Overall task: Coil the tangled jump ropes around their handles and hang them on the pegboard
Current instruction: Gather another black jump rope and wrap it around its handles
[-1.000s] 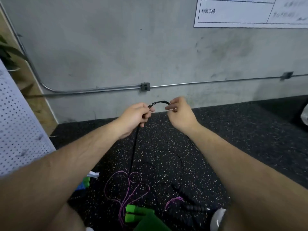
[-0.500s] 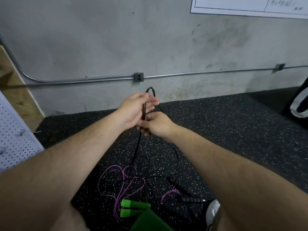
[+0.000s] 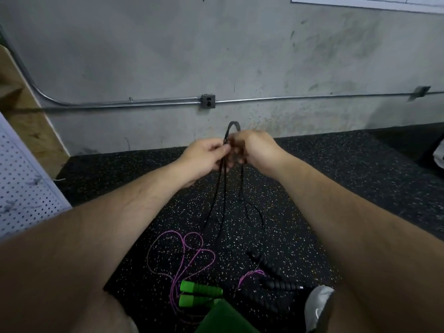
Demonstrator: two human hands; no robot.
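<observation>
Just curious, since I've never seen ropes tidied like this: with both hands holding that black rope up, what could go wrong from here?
The black rope hangs from the left hand and right hand down to its black handles on the floor, close to the pink rope; pulling up may drag that along.
Only a short loop shows above the hands; a loose grip could let the fold slip.
The handles lie beside a shoe and could snag.

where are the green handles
Head view, bottom centre: the green handles lie side by side on the floor, left of the black handles.
</observation>
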